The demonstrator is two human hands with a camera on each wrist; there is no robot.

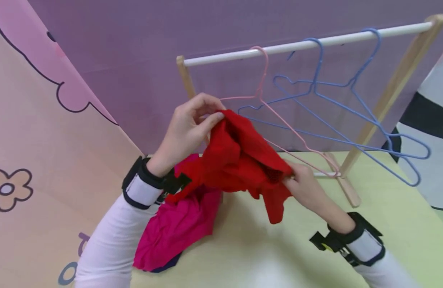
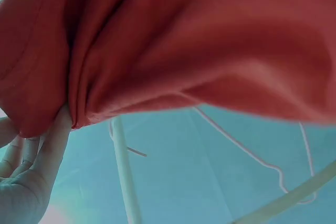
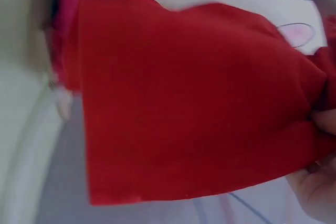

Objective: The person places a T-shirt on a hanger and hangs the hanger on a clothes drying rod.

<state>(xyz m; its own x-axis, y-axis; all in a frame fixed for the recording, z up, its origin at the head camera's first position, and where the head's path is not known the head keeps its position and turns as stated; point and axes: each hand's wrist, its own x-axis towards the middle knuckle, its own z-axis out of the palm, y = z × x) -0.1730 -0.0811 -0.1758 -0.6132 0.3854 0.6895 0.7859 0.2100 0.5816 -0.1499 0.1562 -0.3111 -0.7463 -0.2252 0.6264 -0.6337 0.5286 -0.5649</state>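
Note:
Both hands hold up a red garment (image 1: 243,160), bunched and folded, in front of the hanger rack. The left hand (image 1: 192,124) pinches its upper corner between thumb and fingers. At the lower right, the right hand (image 1: 304,182) grips another edge of the cloth. In the left wrist view, the red fabric (image 2: 184,40) fills the top, with the left hand (image 2: 31,177) at its edge. The right wrist view shows a broad red panel (image 3: 194,103) pinched by the right hand (image 3: 315,182). The garment's exact kind is hidden by its folds.
Behind stands a rack with a white bar (image 1: 225,57) and wooden posts (image 1: 397,88). On it hang a pink hanger (image 1: 262,76) and two blue hangers (image 1: 318,68). A magenta cloth pile (image 1: 185,228) lies on the pale yellow table (image 1: 243,256) at left, dark cloth (image 1: 169,265) beneath.

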